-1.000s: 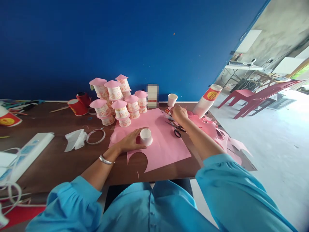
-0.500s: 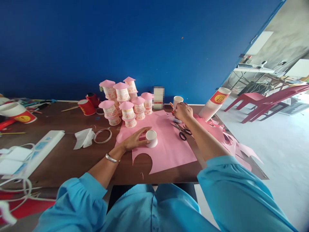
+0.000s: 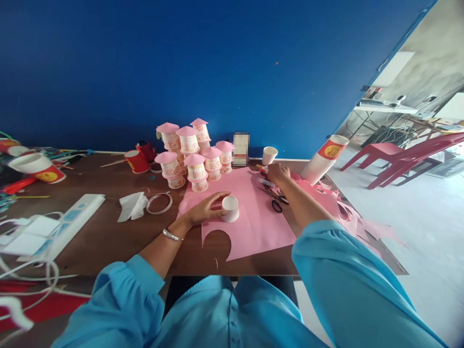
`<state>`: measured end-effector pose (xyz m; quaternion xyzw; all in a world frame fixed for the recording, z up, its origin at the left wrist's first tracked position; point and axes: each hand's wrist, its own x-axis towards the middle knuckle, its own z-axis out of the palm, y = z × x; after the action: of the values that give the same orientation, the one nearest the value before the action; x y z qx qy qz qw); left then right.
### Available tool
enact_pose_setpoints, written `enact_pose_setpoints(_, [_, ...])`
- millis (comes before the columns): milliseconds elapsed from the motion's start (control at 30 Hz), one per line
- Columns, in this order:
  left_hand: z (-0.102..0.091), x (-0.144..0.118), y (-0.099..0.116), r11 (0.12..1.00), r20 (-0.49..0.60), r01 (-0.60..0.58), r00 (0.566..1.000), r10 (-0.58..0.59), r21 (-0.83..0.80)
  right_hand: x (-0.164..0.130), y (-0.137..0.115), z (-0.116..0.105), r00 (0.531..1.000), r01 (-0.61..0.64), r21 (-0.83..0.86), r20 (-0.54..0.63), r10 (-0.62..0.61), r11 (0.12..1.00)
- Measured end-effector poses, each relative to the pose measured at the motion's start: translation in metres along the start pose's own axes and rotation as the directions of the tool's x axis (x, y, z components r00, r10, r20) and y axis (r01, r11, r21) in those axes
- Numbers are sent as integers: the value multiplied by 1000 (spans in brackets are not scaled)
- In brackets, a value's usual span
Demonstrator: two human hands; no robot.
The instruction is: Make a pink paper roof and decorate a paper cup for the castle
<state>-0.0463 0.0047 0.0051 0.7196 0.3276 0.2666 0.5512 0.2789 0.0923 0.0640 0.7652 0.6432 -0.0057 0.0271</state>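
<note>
My left hand (image 3: 206,209) rests on a pink paper sheet (image 3: 250,227) and grips a small white paper cup (image 3: 230,208) standing upside down on it. My right hand (image 3: 278,173) reaches to the far side of the sheet, among pens and markers (image 3: 266,182) lying there; its fingers are curled over them, and whether it grips one I cannot tell. Black-handled scissors (image 3: 277,202) lie just under my right forearm. A white cup (image 3: 269,155) stands upright beyond the right hand.
Several decorated cups with pink cone lids (image 3: 190,152) are piled at the back. A stack of red-labelled cups (image 3: 324,160) lies at right beside pink paper scraps (image 3: 340,208). A tape ring (image 3: 159,203), crumpled tissue (image 3: 132,206), red cups (image 3: 137,160) and a power strip (image 3: 70,224) lie at left.
My right hand has dropped from near the upright white cup down onto the pens on the sheet. The left hand keeps hold of the upside-down cup. The view shifted slightly.
</note>
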Motion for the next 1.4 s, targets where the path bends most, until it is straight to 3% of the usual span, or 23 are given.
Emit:
enact_pose_setpoints(267, [-1, 2, -5, 999, -29, -22, 999, 21, -37, -29, -3, -25, 993, 38, 137, -115, -22, 990])
enact_pose_setpoints(500, [0, 1, 0, 998, -59, -17, 998, 14, -58, -76, -34, 19, 965, 262, 308, -62, -256, 914])
enact_pose_setpoints(600, [1, 1, 1, 996, -155, -66, 986, 57, -54, -81, -40, 22, 955, 296, 393, -150, -257, 871])
enact_pose_setpoints(700, [5, 1, 1, 981, -329, -195, 927, 180, -12, -89, -43, 11, 929, 361, 479, -256, -266, 801])
enact_pose_setpoints(767, [8, -1, 3, 966, -429, -250, 866, 256, 71, -102, -47, 5, 894, 442, 548, -334, -299, 710])
enact_pose_setpoints(833, [10, -5, 7, 937, -470, -306, 811, 349, 168, -120, -52, 3, 804, 595, 676, -483, -348, 435])
enact_pose_setpoints(867, [12, -8, 10, 912, -466, -345, 784, 409, 220, -129, -55, 4, 766, 636, 690, -513, -387, 345])
enact_pose_setpoints(1000, [18, -20, 28, 733, -325, -461, 685, 652, 499, -158, -64, 18, 671, 723, 628, -540, -509, 287])
enact_pose_setpoints(1067, [22, -23, 37, 656, -248, -478, 664, 705, 585, -165, -67, 22, 674, 714, 649, -536, -508, 262])
enact_pose_setpoints(1133, [24, -24, 43, 656, -253, -465, 667, 701, 595, -168, -67, 23, 716, 656, 734, -532, -452, 176])
enact_pose_setpoints(1267, [25, -25, 45, 783, -363, -418, 717, 596, 460, -173, -65, 16, 823, 397, 903, -429, -373, -162])
enact_pose_setpoints(1333, [24, -25, 45, 822, -395, -392, 736, 549, 412, -174, -65, 13, 844, 282, 910, -386, -372, -305])
enact_pose_setpoints(1400, [25, -25, 44, 821, -370, -386, 753, 544, 420, -175, -67, 13, 839, 224, 900, -373, -397, -373])
